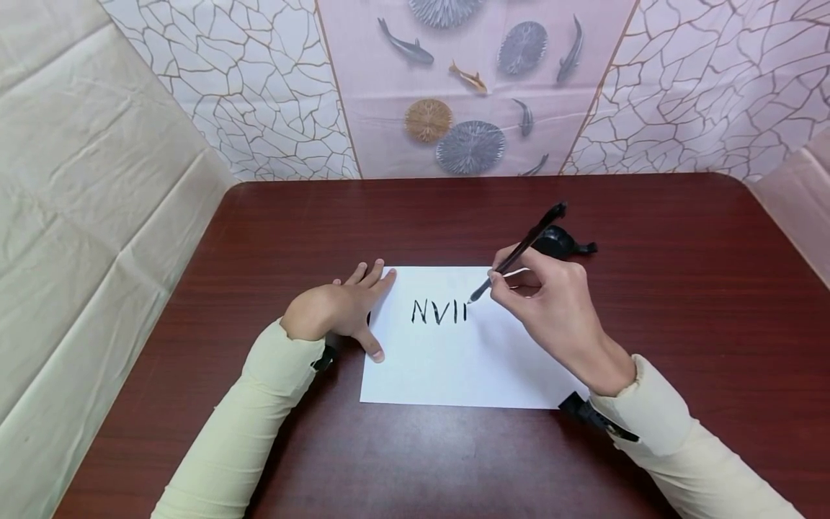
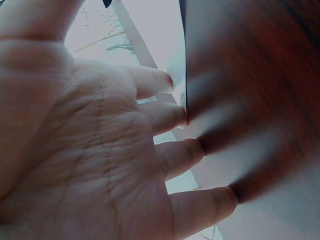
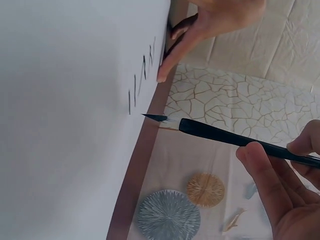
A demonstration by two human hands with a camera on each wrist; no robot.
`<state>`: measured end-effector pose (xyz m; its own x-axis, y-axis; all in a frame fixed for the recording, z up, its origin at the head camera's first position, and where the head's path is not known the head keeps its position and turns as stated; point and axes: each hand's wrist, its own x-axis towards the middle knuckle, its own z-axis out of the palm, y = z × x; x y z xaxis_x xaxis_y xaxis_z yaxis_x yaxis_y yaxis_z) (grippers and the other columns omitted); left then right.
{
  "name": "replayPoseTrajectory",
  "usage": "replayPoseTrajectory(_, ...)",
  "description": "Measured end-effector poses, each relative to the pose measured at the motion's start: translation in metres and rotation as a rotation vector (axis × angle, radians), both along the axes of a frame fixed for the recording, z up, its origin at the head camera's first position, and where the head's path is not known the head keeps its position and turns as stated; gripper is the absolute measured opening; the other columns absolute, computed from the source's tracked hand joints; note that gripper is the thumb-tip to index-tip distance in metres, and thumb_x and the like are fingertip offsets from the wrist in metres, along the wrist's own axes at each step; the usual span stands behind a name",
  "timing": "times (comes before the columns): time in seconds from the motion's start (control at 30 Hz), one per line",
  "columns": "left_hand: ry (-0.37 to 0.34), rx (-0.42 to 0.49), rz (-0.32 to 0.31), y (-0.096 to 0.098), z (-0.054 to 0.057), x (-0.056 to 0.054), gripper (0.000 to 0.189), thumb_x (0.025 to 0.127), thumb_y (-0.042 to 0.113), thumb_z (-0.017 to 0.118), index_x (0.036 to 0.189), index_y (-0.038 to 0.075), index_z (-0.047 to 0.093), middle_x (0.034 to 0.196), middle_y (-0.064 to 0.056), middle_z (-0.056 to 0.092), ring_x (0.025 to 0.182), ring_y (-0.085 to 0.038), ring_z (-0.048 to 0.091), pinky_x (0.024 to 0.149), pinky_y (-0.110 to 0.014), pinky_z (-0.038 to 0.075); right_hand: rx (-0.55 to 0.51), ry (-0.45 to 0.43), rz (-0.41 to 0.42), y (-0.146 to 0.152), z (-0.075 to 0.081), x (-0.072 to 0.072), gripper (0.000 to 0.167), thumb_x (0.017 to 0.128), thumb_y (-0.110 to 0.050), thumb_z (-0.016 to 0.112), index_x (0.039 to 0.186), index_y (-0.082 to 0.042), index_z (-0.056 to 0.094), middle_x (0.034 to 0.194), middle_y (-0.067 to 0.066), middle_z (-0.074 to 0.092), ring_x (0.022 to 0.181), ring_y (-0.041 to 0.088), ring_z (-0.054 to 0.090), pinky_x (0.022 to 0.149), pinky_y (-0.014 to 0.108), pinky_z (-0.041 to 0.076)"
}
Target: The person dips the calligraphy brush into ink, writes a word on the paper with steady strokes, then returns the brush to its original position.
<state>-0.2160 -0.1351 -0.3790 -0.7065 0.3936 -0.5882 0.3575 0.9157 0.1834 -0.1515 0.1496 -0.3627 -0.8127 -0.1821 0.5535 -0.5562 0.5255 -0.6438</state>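
Observation:
A sheet of white paper [image 1: 441, 375] lies on the dark red-brown table, bearing black strokes [image 1: 439, 311] that look like "NVI" and one more upright line. My right hand [image 1: 558, 303] pinches a black ink brush [image 1: 532, 234] between thumb and fingers, its shaft leaning up to the right. In the right wrist view the dark pointed bristles [image 3: 156, 117] show close beside the last upright stroke. My left hand [image 1: 346, 306] rests with spread fingers along the paper's left edge, thumb and fingertips on it. In the left wrist view its fingertips [image 2: 220, 202] touch the tabletop and the paper's edge.
Behind the right hand sits a small black round object with a short spout-like end [image 1: 563, 243], partly hidden by the brush and hand. A patterned cloth [image 1: 259, 86] hangs past the table's [image 1: 311, 216] far edge. Pale cloth [image 1: 78, 216] covers the left side.

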Motion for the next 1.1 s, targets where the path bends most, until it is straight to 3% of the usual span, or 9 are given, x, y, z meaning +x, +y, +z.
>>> replayPoseTrajectory(0.57, -0.004, 0.01, 0.004, 0.0006, -0.0001, 0.0017, 0.146, 0.074, 0.054, 0.094, 0.17, 0.015, -0.008, 0.176, -0.011, -0.019, 0.162, -0.035, -0.015, 0.127, -0.063, 0.011, 0.006, 0.002, 0.014, -0.0009, -0.0091, -0.0051, 0.02, 0.089, 0.013, 0.071, 0.102, -0.002, 0.072, 0.096, 0.007, 0.077, 0.084, 0.022, 0.079, 0.073, 0.013, 0.057)
replayPoseTrajectory(1.1, 0.004, 0.011, -0.003, 0.0007, -0.0011, 0.0012, 0.145, 0.074, 0.054, 0.094, 0.171, 0.014, -0.007, 0.176, -0.013, -0.017, 0.162, -0.036, -0.013, 0.127, -0.064, 0.013, 0.093, -0.027, -0.059, 0.0042, -0.0038, -0.0059, 0.016, 0.089, 0.01, 0.069, 0.099, -0.003, 0.071, 0.093, 0.009, 0.076, 0.082, 0.022, 0.078, 0.07, 0.033, 0.063)
